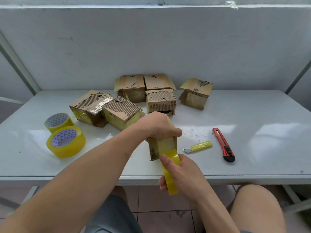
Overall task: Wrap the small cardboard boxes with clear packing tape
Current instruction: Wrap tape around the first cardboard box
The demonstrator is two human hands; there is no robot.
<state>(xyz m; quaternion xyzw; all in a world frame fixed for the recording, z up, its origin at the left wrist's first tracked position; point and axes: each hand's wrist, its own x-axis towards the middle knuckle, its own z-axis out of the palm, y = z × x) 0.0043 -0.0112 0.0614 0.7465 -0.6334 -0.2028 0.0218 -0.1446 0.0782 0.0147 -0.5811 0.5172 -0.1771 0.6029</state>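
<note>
At nine o'clock on the white tabletop (252, 118) two rolls of yellowish clear packing tape sit touching each other: the near tape roll (66, 141) tilted with its patterned core facing up, the far tape roll (58, 122) just behind it. Moving right, a pair of worn brown cardboard boxes with stripped corrugated tops lie side by side at ten o'clock: the left torn box (89, 107) and, touching it, the right torn box (121, 112). Behind them at twelve o'clock, near the wall, a cluster: a flapped box (131, 88), a second flapped box (158, 81) beside it, and a stripped box (161, 100) in front.

Centre now. The left hand (158, 126) reaches in and clamps down over the top of the small cardboard box being wrapped (159, 147), fingers curled round its upper edge, the box standing near the table's front edge. At six o'clock from it, the right hand (181, 174) grips a third yellow tape roll (170, 172), thumb on top, the roll's upper end against the box's near face.

Right of that, a small yellow-wrapped blade (198, 146) lies flat, then a red utility knife (223, 144) at three o'clock. A lone flapped box (196, 93) stands at one o'clock.
</note>
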